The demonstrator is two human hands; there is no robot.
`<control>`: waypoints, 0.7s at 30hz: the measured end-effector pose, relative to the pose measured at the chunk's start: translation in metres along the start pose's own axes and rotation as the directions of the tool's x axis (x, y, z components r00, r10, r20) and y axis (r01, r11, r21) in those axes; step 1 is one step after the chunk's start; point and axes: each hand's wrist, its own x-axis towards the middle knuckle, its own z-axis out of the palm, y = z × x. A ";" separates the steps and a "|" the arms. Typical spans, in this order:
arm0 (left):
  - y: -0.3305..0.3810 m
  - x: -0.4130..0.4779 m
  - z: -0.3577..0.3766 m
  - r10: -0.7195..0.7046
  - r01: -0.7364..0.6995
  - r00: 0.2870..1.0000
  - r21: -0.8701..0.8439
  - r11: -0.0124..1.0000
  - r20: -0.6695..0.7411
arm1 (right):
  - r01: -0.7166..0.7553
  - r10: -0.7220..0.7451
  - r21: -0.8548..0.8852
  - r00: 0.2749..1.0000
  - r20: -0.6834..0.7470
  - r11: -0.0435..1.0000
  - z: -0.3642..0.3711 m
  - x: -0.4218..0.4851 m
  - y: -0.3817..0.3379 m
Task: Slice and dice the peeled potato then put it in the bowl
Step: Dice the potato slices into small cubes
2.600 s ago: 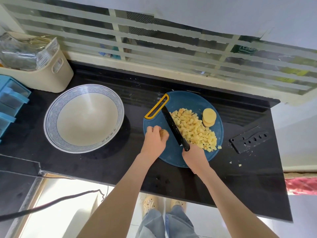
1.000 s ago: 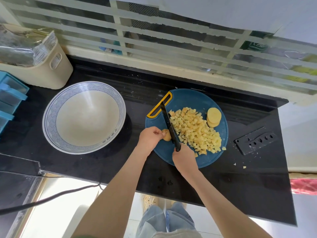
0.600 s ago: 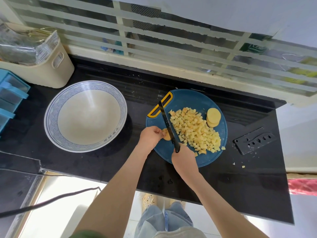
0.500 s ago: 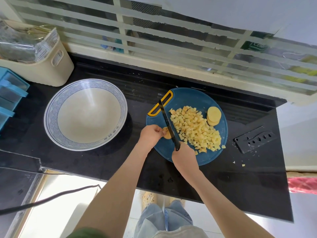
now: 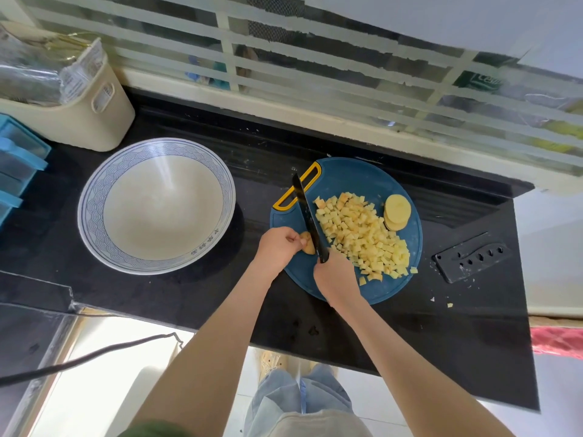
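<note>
A black stone counter (image 5: 473,326) carries a round blue plastic cutting board (image 5: 353,178) with a yellow loop handle, set right of centre. The board's far rim is close to the raised ledge along the counter's back edge, and its near rim is a short way in from the front edge.

The left hand (image 5: 277,246) is at the board's left rim, fingers curled, pinching a small pale remnant of peeled potato (image 5: 307,244). The right hand (image 5: 334,277) is over the board's near rim, wrapped round the handle of a long black knife (image 5: 307,216). The blade lies against the remnant's right side, its tip reaching past the yellow handle.

Just right of the blade a heap of yellow potato cubes (image 5: 359,234) covers the board's middle. A short stack of round potato slices (image 5: 397,211) lies by the board's right rim.

A wide white ceramic bowl with a blue patterned rim (image 5: 94,200) stands left of the board, with a narrow strip of bare counter between them. A cream plastic basket (image 5: 94,121) fills the back left corner, and a blue plastic organiser (image 5: 19,165) is at the left edge.

A black perforated knife sheath (image 5: 471,257) lies near the right edge, with stray crumbs (image 5: 449,305) in front of it. The front right corner shows bare counter.
</note>
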 end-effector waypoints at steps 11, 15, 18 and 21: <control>0.002 0.002 -0.001 -0.027 0.028 0.999 -0.029 0.999 0.026 | 0.047 -0.047 -0.026 0.998 -0.031 0.999 -0.002 -0.020 0.003; 0.002 0.002 -0.002 -0.023 0.023 0.999 0.006 1.000 0.027 | 0.030 -0.032 -0.038 0.999 -0.031 0.999 0.000 -0.022 0.002; 0.002 0.003 -0.002 -0.019 0.019 1.000 0.006 1.000 0.024 | 0.027 -0.029 -0.049 0.999 -0.038 0.998 0.002 -0.023 0.002; 0.001 0.002 -0.002 -0.013 0.012 1.000 0.019 1.000 0.023 | 0.000 -0.002 -0.064 0.999 -0.033 0.998 0.004 -0.021 0.002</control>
